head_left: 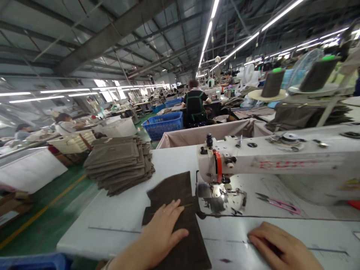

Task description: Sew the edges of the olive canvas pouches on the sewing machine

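Note:
My left hand (164, 232) lies flat on a dark brown-grey fabric piece (176, 187), its fingers stretched out and thumb spread. The piece rests on the white table, its right edge touching the sewing machine's metal plate. To the right, my right hand (281, 247) is low over the table's front, fingers curled together; whatever they may hold is hidden. Above it lie thread snips (281, 203) with pink handles, on the machine bed. The white sewing machine (261, 153) has its head and needle area right of the fabric.
A tall stack of folded fabric pieces (120, 161) stands at the table's left edge. Behind the table are a cloth-lined bin (213, 133) and a blue basket (164, 125). Thread cones (272, 83) stand at upper right. A co-worker (195, 103) sits ahead, facing away.

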Action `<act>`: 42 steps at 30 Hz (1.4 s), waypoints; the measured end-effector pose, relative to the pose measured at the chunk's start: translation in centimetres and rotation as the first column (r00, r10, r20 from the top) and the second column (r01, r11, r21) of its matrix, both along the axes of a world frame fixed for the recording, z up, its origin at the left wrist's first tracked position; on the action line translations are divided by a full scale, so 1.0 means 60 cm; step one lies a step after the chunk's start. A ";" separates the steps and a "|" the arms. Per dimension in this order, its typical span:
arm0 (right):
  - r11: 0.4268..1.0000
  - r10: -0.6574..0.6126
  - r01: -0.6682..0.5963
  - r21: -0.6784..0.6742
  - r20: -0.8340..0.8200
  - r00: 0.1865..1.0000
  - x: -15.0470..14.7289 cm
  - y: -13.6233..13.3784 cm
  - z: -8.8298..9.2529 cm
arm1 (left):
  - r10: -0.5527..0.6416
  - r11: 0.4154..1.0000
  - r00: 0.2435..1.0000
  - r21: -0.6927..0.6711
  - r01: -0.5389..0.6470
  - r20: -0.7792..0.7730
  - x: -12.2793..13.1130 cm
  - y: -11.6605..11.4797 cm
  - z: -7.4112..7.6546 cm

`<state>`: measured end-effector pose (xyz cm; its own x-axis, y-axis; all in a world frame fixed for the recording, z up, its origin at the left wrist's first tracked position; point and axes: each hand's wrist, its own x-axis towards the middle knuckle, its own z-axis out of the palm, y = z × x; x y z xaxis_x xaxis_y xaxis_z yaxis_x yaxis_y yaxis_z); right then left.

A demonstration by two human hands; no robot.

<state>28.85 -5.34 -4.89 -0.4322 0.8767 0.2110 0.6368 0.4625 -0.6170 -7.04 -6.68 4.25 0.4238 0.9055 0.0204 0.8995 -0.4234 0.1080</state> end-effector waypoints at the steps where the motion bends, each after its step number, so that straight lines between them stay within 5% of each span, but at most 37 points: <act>1: 1.000 0.000 0.000 0.000 0.007 1.000 -0.003 -0.002 0.004 | 0.029 1.000 0.999 0.002 -0.029 0.036 0.007 0.001 -0.031; 3: 1.000 -0.001 0.001 -0.001 0.019 1.000 -0.008 -0.006 0.009 | 0.135 0.989 0.982 0.040 -0.141 0.132 0.016 0.015 -0.067; 5: 1.000 0.000 0.000 -0.013 0.032 0.999 -0.013 -0.008 0.013 | 0.208 0.972 0.956 0.064 -0.225 0.208 0.024 0.036 -0.072; 8: 0.999 0.019 -0.018 -0.035 0.016 1.000 -0.032 -0.012 0.024 | 0.212 0.972 0.944 0.041 -0.230 0.252 0.039 0.051 -0.054; 12: 0.998 0.053 -0.057 -0.029 -0.132 0.990 -0.081 -0.027 0.049 | 0.200 0.980 0.926 -0.051 -0.194 0.322 0.065 0.022 -0.022; 14: 0.998 0.041 -0.050 -0.034 -0.206 0.978 -0.108 -0.036 0.063 | 0.256 0.964 0.852 -0.186 -0.190 0.457 0.076 -0.003 -0.002; 19: 0.982 0.077 -0.129 -0.136 -0.334 0.939 -0.142 -0.047 0.097 | 0.418 0.886 0.487 -0.462 -0.033 0.767 0.093 -0.042 0.043; 24: 0.957 0.046 -0.144 -0.253 -0.358 0.933 -0.138 -0.051 0.132 | 0.483 0.865 0.319 -0.500 -0.034 0.815 0.094 -0.053 0.049; 30: 0.944 -0.036 -0.113 -0.311 -0.435 0.900 -0.131 -0.059 0.153 | 0.631 0.776 0.021 -0.631 -0.016 0.775 0.103 -0.069 0.038; 36: 0.917 -0.110 -0.060 -0.394 -0.394 0.912 -0.130 -0.062 0.157 | 0.666 0.743 -0.093 -0.670 -0.007 0.740 0.115 -0.076 0.041; 42: 0.894 -0.128 -0.049 -0.446 -0.358 0.925 -0.134 -0.065 0.173 | 0.684 0.727 -0.091 -0.686 0.014 0.723 0.119 -0.079 0.040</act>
